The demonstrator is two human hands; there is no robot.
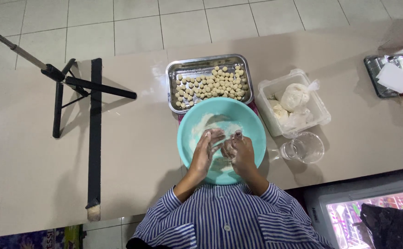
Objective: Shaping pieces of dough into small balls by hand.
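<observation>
Left hand (pixel 207 150) was flat and open, floury, palm facing the right hand (pixel 238 151), which was loosely curled; couldn't tell if dough sat between them. Both were over the teal bowl (pixel 190 124) at the counter's (pixel 132 143) near edge. Steel tray (pixel 174 76) of dough balls (pixel 210 85) touched the bowl's far side.

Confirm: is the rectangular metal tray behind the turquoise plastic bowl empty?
No. The rectangular metal tray holds many small pale dough balls.
</observation>
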